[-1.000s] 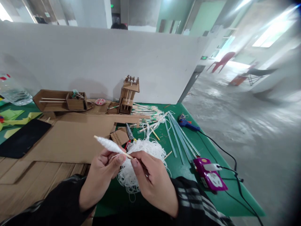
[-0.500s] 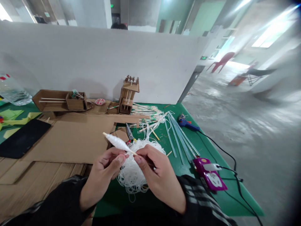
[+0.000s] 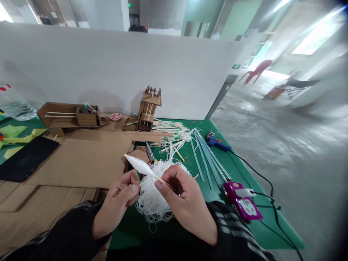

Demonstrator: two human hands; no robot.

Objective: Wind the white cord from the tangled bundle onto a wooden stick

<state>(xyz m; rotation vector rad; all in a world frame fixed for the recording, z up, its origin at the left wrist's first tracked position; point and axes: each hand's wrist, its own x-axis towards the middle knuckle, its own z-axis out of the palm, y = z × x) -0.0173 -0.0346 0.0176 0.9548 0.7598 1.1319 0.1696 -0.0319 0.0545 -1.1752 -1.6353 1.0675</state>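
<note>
A thin wooden stick wound with white thread point(image 3: 140, 165) is pinched near its lower bare end by my right hand point(image 3: 181, 197). The wound part is thick in the middle and points up to the left. My left hand point(image 3: 119, 199) is closed, pinching a strand of white string point(image 3: 140, 184) just left of the stick. Beneath both hands lies a loose heap of white string point(image 3: 154, 203), partly hidden by my right hand.
Scissors point(image 3: 149, 151), a pile of wooden sticks point(image 3: 170, 128) and clear glue sticks point(image 3: 208, 159) lie beyond. A blue glue gun point(image 3: 219, 143) and a purple power strip point(image 3: 241, 203) with cable are right. Cardboard point(image 3: 89, 156), cardboard structures point(image 3: 149, 110) and a black slab point(image 3: 28, 159) are left.
My left hand has drawn slightly away from the stick, down and left, with the string between its fingers. The wound stick has shifted a little to the right in my right hand.
</note>
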